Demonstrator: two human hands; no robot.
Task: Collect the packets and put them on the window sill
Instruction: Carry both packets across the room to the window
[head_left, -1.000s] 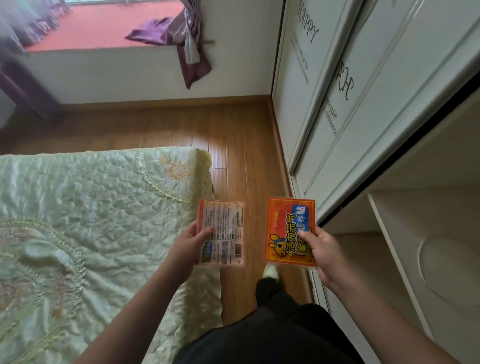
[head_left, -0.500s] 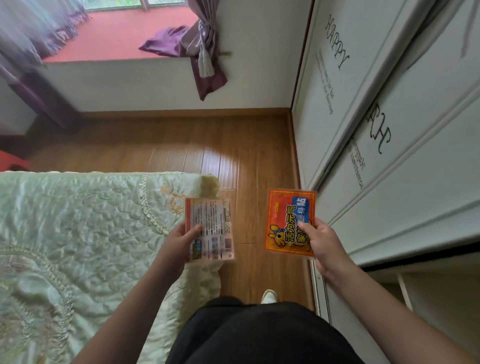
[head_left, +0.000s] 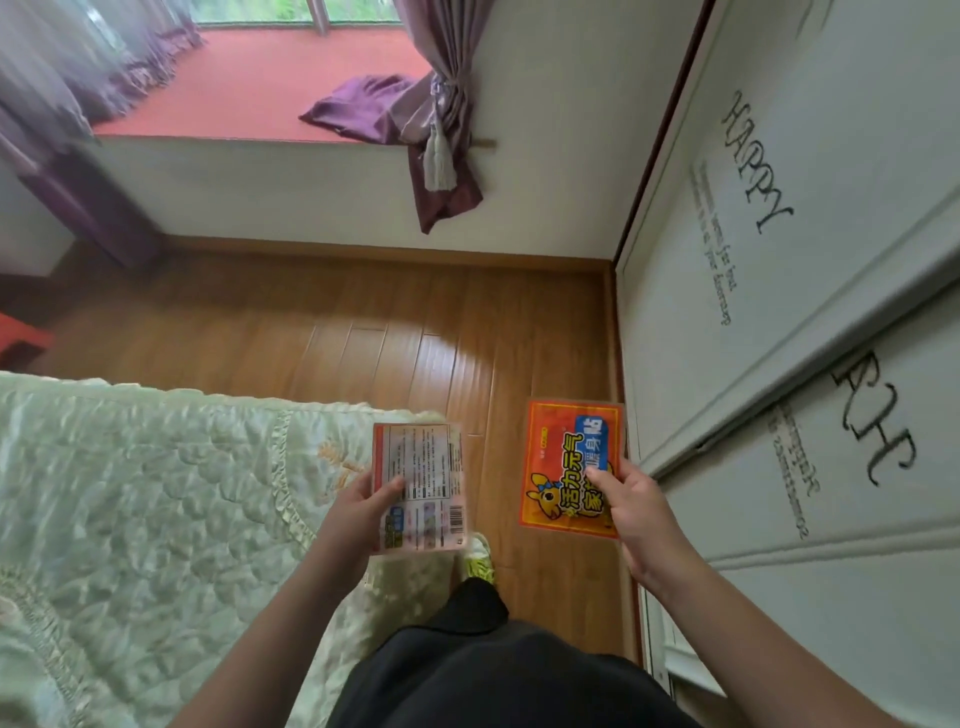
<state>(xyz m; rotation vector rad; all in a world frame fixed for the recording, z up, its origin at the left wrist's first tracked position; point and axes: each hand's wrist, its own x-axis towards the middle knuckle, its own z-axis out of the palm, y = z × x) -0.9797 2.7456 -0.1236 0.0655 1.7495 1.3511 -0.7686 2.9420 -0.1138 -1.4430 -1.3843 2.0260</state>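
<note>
Gripping flat, glossy rectangular packets (head_left: 566, 467), both hands (head_left: 358, 512).

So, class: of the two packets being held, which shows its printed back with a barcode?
The pale packet in the left hand; the orange packet in the right hand shows its cartoon front.

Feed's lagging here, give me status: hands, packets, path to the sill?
Left hand shut on pale packet. Right hand shut on orange packet. Red window sill ahead, floor clear; purple cloth lies on it.
</note>
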